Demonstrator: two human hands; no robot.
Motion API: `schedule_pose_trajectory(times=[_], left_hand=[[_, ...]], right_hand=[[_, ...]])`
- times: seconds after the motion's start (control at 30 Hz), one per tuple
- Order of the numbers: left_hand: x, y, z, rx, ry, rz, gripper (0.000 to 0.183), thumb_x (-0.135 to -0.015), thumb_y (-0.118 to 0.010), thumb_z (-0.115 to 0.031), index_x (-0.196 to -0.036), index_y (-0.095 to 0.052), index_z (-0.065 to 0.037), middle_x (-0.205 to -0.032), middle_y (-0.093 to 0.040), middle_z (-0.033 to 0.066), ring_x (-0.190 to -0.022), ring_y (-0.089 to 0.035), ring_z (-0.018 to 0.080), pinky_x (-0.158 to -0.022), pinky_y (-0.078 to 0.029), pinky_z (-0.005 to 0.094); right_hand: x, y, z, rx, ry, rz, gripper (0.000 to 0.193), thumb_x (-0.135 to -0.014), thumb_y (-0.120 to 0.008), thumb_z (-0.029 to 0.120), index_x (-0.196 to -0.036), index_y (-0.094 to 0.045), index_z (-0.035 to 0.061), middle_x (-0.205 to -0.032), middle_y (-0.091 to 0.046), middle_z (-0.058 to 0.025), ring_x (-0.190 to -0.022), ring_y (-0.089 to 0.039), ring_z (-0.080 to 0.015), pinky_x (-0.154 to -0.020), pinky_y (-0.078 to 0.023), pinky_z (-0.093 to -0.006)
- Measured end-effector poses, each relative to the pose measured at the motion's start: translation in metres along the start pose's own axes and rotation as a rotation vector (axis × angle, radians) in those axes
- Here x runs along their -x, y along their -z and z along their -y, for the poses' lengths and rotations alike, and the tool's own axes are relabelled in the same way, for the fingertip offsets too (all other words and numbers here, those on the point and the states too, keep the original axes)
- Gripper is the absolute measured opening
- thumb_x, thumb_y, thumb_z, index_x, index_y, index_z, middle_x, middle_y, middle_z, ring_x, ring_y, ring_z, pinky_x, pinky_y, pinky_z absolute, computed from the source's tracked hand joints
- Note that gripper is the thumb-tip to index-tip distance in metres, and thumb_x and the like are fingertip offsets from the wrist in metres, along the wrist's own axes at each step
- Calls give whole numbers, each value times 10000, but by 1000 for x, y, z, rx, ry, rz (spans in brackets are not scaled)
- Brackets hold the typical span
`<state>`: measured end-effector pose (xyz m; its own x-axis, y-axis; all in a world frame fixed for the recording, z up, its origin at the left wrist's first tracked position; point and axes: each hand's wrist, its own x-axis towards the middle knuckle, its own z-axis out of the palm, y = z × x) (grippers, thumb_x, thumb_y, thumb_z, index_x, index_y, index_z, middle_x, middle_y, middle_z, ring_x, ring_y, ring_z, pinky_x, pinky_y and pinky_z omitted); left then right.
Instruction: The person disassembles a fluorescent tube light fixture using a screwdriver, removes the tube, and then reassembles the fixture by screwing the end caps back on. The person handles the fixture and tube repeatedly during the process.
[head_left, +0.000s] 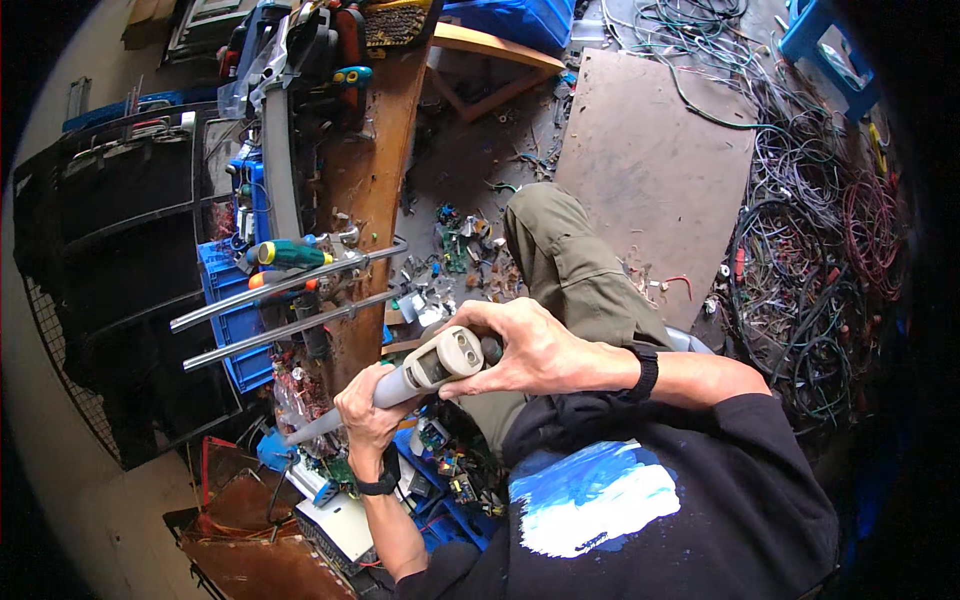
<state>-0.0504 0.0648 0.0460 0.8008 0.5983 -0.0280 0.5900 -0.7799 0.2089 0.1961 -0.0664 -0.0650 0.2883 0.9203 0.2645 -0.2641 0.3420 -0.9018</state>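
Observation:
A grey plastic device (432, 366) is held up in front of my body. It has a long tapering grey shaft and a thick, rounded head with two round holes in its end face. My left hand (372, 410) is closed around the shaft just below the head. Thumb and fingers of my right hand (545, 350) grip the head from the right side. Something small and dark shows between that thumb and fingers, too hidden to name. Left of the device, a bent metal tube (290, 290) lies across the bench, beside a screwdriver (293, 255) with a green and yellow handle.
A wooden bench plank (385, 150) runs along the left, with blue bins (225, 270) beside it. Circuit scraps (460, 245) litter the floor. At right lie a brown board (650, 150) and a large heap of cables (800, 250). A blue crate (515, 22) stands at the back.

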Motion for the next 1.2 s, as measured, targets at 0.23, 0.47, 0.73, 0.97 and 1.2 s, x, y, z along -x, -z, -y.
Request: schedule_pose_trajectory(times=[0.23, 0.47, 0.73, 0.97, 1.2], left_hand=[[-4, -2, 1, -9, -37, -70, 472, -648, -955, -288, -969, -697, -56, -806, -715, 134, -713, -721, 335, -674, -569, 406], [-8, 11, 1, 62, 2, 61, 433, -684, -936, -222, -1015, -727, -37, -832, -744, 131, -728, -740, 260, -697, -579, 361], [-15, 18, 1, 80, -57, 152, 424, -692, -926, -178, -1041, -735, -35, -863, -756, 166, -758, -764, 268, -717, -592, 361], [-30, 0, 15, 133, 10, 398, 432, -798, -861, -378, -1068, -744, -63, -743, -719, 131, -648, -731, 255, -638, -568, 374], [-46, -9, 23, 163, 63, 536, 595, -876, -694, -672, -914, -708, -78, -763, -682, 188, -756, -683, 399, -700, -530, 471]], right_hand=[[-2, -3, 14, 122, -43, -57, 595, -771, -901, 464, -1072, -668, 6, -886, -743, -197, -831, -759, -344, -720, -587, -401], [-10, 2, 15, 209, 115, -16, 536, -800, -883, 437, -1032, -658, 9, -829, -705, -208, -756, -738, -345, -671, -565, -393], [-12, 8, 6, 146, 110, 87, 523, -806, -889, 407, -1002, -657, -19, -791, -661, -181, -671, -684, -225, -641, -536, -347], [-14, 49, 15, 77, -275, 367, 631, -838, -873, 277, -1380, -621, 75, -1141, -731, -103, -997, -665, -154, -917, -539, -338], [-8, 40, 1, 180, -461, 258, 618, -864, -865, 243, -1398, -604, 74, -1026, -743, -74, -882, -670, -103, -838, -537, -307]])
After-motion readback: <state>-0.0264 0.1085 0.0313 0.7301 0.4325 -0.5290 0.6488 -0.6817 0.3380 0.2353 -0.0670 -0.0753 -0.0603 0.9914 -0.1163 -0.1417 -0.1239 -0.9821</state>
